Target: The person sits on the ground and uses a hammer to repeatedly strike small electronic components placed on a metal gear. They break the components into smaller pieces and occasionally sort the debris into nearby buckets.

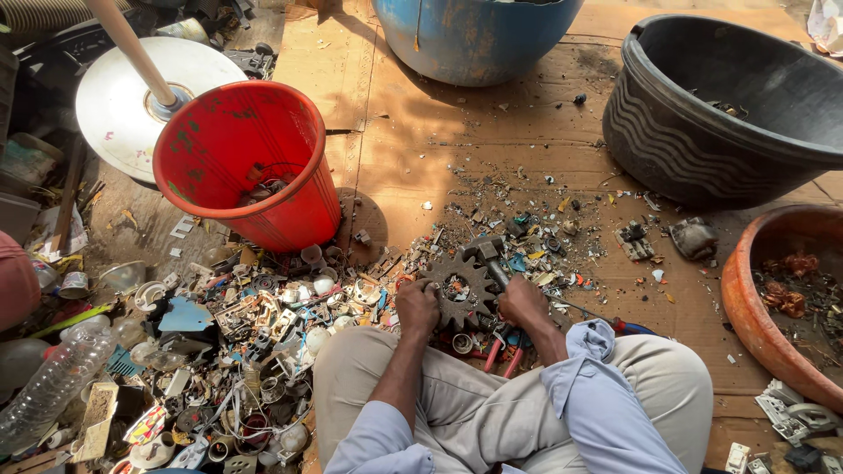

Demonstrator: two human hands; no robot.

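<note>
Left hand [417, 305]: fist closed on the rim of the dark toothed gear [458, 289], steadying it on the cardboard floor [413, 149] just before the knees.
Right hand [522, 301]: wrapped tight round the handle of a hammer [486, 254], whose head rests over the gear.
Gear handling: looks like heavy, stiff steel; the teeth give grip, so hold it by the rim.
Close by: red-handled pliers [505, 349] under the right wrist.
Crowding: small scrap heap [255, 351] on the left, red bucket [246, 167] beyond it, black tub [729, 114] and clay-coloured bowl [777, 298] on the right.
</note>
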